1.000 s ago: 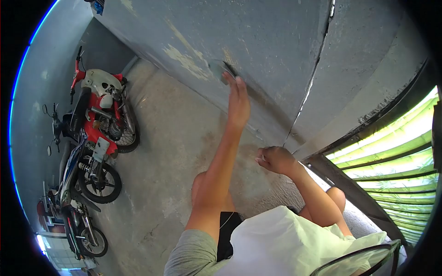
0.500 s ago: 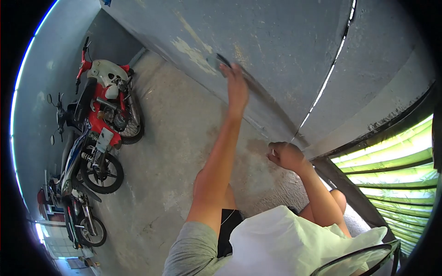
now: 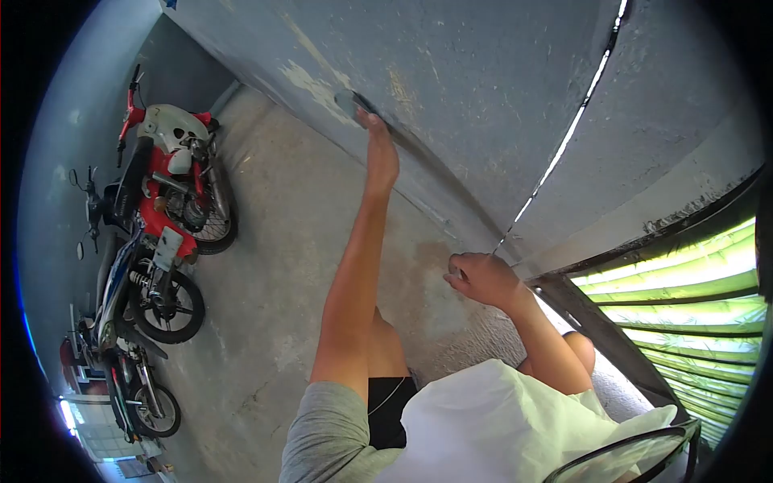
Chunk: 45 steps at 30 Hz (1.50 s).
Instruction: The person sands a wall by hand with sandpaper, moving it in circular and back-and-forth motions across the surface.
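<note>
Head view, and from where I stand in the room the 2 hands are well apart, each busy in its own spot. The left hand [image 3: 382,157] reaches out on a nearly straight arm, its fingers closed on a flat grey-green piece [image 3: 345,101] that lies against the grey wall [image 3: 483,97], just beside some pale worn patches [image 3: 310,84]. I take the long reach to be a way of getting at that low stretch of wall from a crouch, with the piece held flat so that its face meets the surface. A dark band [image 3: 451,185] slants along the wall from near the piece toward the lit gap [image 3: 564,153]; I can't tell whether it is shadow or a mark.

The right hand [image 3: 483,278] hangs curled near the foot of the wall, and whether its fingers pinch something small I cannot make out. Its forearm passes close by the right knee [image 3: 580,350], perhaps for balance. White cloth [image 3: 467,419] covers the front of the body. Across the bare concrete floor [image 3: 274,209], at least 3 motorbikes [image 3: 161,213] stand along the far side, well away from the reaching arm.
</note>
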{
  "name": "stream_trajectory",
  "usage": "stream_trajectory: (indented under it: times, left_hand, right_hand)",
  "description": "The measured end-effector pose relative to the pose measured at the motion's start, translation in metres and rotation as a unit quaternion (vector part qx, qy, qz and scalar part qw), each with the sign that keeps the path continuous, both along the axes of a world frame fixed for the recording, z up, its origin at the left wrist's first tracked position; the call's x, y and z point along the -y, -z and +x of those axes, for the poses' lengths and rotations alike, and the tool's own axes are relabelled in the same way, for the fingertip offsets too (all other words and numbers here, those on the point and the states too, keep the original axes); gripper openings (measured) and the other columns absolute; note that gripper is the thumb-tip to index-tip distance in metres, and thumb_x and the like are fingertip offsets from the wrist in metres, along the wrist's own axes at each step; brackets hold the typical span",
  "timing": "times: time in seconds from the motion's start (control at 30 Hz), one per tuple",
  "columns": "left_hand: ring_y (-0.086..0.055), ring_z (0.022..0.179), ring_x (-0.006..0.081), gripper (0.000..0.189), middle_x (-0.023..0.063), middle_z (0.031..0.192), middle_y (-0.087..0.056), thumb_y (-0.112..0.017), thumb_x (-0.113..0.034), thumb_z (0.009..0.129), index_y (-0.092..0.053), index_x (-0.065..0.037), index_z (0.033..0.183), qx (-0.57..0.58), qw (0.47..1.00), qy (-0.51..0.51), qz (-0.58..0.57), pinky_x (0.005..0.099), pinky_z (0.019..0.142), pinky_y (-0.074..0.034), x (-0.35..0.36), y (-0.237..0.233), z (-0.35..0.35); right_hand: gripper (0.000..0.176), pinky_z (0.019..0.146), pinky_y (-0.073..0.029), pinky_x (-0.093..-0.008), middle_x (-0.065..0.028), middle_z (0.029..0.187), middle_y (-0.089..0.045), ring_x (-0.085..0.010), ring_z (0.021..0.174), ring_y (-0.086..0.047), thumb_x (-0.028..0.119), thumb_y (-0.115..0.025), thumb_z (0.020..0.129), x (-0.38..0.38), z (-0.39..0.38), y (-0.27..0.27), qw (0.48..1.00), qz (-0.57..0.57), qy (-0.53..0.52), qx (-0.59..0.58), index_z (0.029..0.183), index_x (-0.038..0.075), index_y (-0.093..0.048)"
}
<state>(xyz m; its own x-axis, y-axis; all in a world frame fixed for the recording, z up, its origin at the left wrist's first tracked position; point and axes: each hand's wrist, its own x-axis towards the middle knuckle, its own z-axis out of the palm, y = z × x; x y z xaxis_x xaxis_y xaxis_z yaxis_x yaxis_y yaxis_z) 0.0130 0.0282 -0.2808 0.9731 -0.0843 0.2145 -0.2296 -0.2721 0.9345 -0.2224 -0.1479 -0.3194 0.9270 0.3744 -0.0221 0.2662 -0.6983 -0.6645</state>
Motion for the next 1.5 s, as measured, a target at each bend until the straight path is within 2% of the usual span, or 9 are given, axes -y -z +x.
stream_trajectory:
  times: [0.07,0.2,0.37,0.5,0.57,0.8,0.87,1.17,1.5]
  left_hand:
    - [0.005,0.158,0.0285,0.096,0.0189,0.170,0.009,-0.010,-0.071,0.102,0.008,0.004,0.160,0.009,0.998,0.021,-0.066,0.0360,0.127,-0.004,0.000,0.008,0.002]
    - [0.004,0.158,0.0313,0.093,0.0209,0.170,0.010,-0.015,-0.067,0.105,0.008,0.004,0.160,0.031,0.998,0.036,-0.035,0.0415,0.127,-0.004,0.025,0.039,-0.036]
    - [0.008,0.157,0.0407,0.084,0.0279,0.168,0.013,-0.032,-0.049,0.109,0.006,0.007,0.160,0.094,0.994,0.046,0.037,0.0591,0.124,-0.004,0.072,0.042,-0.107]
    - [0.010,0.156,0.0431,0.086,0.0300,0.167,0.013,-0.036,-0.048,0.108,0.006,0.007,0.159,0.113,0.989,0.076,0.064,0.0603,0.123,-0.005,0.063,0.037,-0.104]
    - [0.009,0.156,0.0440,0.086,0.0304,0.167,0.012,-0.038,-0.046,0.108,0.006,0.008,0.159,0.088,0.994,0.070,0.006,0.0607,0.123,-0.005,0.058,0.031,-0.095]
    - [0.008,0.156,0.0448,0.086,0.0312,0.167,0.012,-0.039,-0.046,0.108,0.005,0.007,0.159,0.122,0.989,0.065,0.055,0.0626,0.122,-0.005,0.074,0.034,-0.121]
    - [0.006,0.156,0.0451,0.087,0.0309,0.167,0.010,-0.043,-0.043,0.107,0.004,0.007,0.160,0.120,0.985,0.091,0.083,0.0655,0.121,-0.004,0.075,0.033,-0.132]
    - [0.008,0.155,0.0485,0.090,0.0302,0.168,0.008,-0.048,-0.044,0.105,0.003,0.005,0.161,0.090,0.995,0.032,0.024,0.0675,0.119,-0.005,0.062,0.016,-0.091]
    - [0.010,0.155,0.0472,0.092,0.0308,0.167,0.008,-0.046,-0.050,0.105,0.003,0.005,0.161,0.129,0.990,0.048,-0.040,0.0664,0.120,-0.004,0.040,-0.001,-0.050]
  right_hand:
    - [0.027,0.074,-0.055,-0.0491,-0.0169,0.088,-0.071,-0.0385,0.084,-0.070,0.035,-0.066,0.093,-0.005,-0.001,-0.003,1.000,0.013,-0.008,0.002,0.099,0.008,-0.065]
    - [0.028,0.075,-0.055,-0.0489,-0.0167,0.089,-0.071,-0.0383,0.085,-0.070,0.035,-0.067,0.093,-0.012,-0.005,-0.004,1.000,-0.001,-0.020,-0.011,0.099,0.008,-0.064]
    - [0.024,0.070,-0.053,-0.0449,-0.0119,0.079,-0.067,-0.0339,0.078,-0.069,0.030,-0.070,0.092,-0.006,-0.006,0.012,1.000,-0.024,-0.019,-0.007,0.101,0.009,-0.063]
    - [0.027,0.072,-0.054,-0.0456,-0.0138,0.086,-0.068,-0.0357,0.081,-0.070,0.025,-0.073,0.089,-0.003,0.002,0.021,0.998,-0.007,0.032,0.045,0.106,0.006,-0.064]
    - [0.038,0.081,-0.055,-0.0483,-0.0194,0.104,-0.067,-0.0387,0.095,-0.069,0.028,-0.071,0.090,-0.006,0.005,0.012,0.992,0.012,0.068,0.102,0.117,0.001,-0.062]
    - [0.040,0.081,-0.055,-0.0476,-0.0199,0.106,-0.066,-0.0383,0.095,-0.068,0.026,-0.074,0.088,-0.005,0.003,0.010,0.993,0.014,0.072,0.089,0.117,0.001,-0.062]
    - [0.043,0.081,-0.056,-0.0474,-0.0202,0.110,-0.067,-0.0383,0.095,-0.068,0.030,-0.074,0.087,-0.005,0.002,0.018,0.996,-0.087,0.020,0.022,0.116,0.001,-0.063]
    - [0.052,0.089,-0.054,-0.0509,-0.0201,0.113,-0.067,-0.0408,0.103,-0.068,0.047,-0.064,0.094,-0.014,-0.010,0.024,0.984,-0.139,-0.042,-0.098,0.128,0.008,-0.056]
    - [0.049,0.082,-0.056,-0.0507,-0.0180,0.111,-0.068,-0.0396,0.096,-0.069,0.045,-0.065,0.093,-0.008,-0.013,0.044,0.989,-0.138,-0.033,-0.050,0.124,0.008,-0.059]
